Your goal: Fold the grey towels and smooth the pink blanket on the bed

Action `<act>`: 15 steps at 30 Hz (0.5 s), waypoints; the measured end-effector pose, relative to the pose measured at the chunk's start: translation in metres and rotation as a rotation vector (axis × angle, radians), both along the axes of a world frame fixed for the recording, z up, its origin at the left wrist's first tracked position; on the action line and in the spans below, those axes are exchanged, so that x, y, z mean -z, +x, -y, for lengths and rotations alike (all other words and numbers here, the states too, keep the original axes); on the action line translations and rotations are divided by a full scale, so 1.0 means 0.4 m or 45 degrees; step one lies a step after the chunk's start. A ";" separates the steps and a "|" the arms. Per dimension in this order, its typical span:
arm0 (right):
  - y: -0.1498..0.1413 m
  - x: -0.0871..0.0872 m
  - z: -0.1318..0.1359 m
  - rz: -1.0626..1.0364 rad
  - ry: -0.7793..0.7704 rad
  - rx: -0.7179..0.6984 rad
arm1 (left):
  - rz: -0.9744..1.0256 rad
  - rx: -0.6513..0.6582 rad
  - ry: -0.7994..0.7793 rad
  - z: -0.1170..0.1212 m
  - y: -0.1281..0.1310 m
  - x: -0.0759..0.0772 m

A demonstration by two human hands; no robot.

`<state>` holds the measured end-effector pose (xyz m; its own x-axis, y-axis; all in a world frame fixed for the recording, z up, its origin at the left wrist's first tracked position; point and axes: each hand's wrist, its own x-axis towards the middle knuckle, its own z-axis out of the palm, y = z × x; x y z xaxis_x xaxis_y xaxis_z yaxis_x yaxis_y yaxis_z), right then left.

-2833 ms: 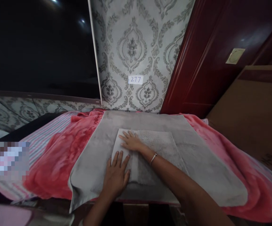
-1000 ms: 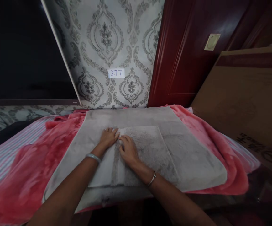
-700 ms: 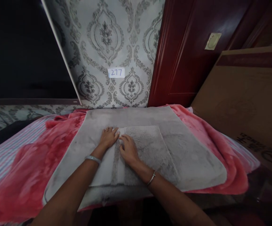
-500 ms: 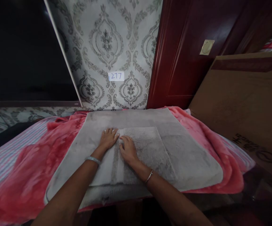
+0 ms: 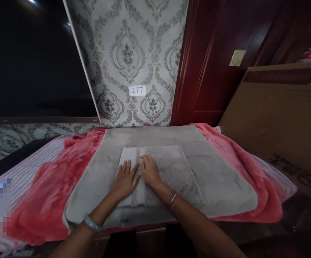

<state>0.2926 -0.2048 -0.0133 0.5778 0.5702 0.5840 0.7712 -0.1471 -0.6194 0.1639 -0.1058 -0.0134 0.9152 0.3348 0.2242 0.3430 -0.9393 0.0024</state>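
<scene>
A folded grey towel (image 5: 168,168) with a pale smooth band lies flat on a larger grey plush cloth (image 5: 228,186). On the towel's white left section (image 5: 128,153), my left hand (image 5: 124,180) rests palm down with its fingers spread. Beside it, my right hand (image 5: 150,170) touches the towel near the pale band. Its fingers are bent a little, with the thumb apart, and nothing shows in its grasp. The fingertips of both hands are close together but separate.
A pink-red plush blanket (image 5: 48,186) and a striped sheet (image 5: 44,152) lie under the grey cloth. A dark screen (image 5: 32,71) stands at the back left. On the right are a dark red door (image 5: 209,64) and a large cardboard box (image 5: 279,122).
My left hand has slid toward me down the towel's white section, uncovering its far end. My right hand stays near the band. The camera view has shifted slightly left.
</scene>
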 end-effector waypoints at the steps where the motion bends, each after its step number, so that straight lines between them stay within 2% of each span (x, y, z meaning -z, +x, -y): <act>1: 0.000 0.000 0.000 0.003 0.003 -0.002 | 0.024 0.025 0.007 0.008 -0.018 0.009; 4: -0.001 0.000 0.002 0.019 0.008 -0.004 | 0.050 0.059 0.016 0.028 -0.063 0.026; 8: -0.003 -0.003 0.005 0.029 -0.030 -0.018 | 0.041 0.087 0.013 0.049 -0.101 0.029; 11: -0.005 -0.006 0.008 0.030 -0.054 -0.026 | 0.015 0.093 -0.014 0.053 -0.107 0.025; 15: -0.007 -0.008 0.011 0.025 -0.068 -0.032 | -0.029 0.048 -0.059 0.043 -0.081 0.007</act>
<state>0.2899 -0.2091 -0.0103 0.5517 0.6147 0.5636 0.7870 -0.1599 -0.5959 0.1314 -0.1232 -0.0162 0.9321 0.3097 0.1880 0.3081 -0.9506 0.0385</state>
